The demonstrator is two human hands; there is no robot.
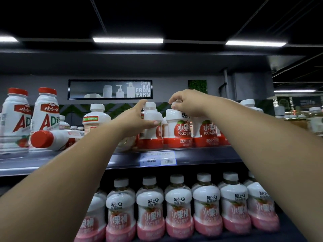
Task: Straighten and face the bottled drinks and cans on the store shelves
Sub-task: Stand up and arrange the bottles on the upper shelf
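Note:
On the top shelf (122, 157) stand several red-and-white apple drink bottles. My left hand (134, 117) grips the shoulder of one of them (152, 130), whose label faces sideways. My right hand (187, 102) pinches the white cap of the neighbouring bottle (180, 130), whose label faces front. Another apple bottle (207, 131) stands right of it. Left of my arm, a white bottle with a green label (96, 119) stands upright.
At far left two tall AD bottles (46, 110) with red caps stand, and one red-capped bottle (52, 138) lies on its side before them. A price tag (158, 158) hangs on the shelf edge. Below, a row of pink peach bottles (178, 206) faces front.

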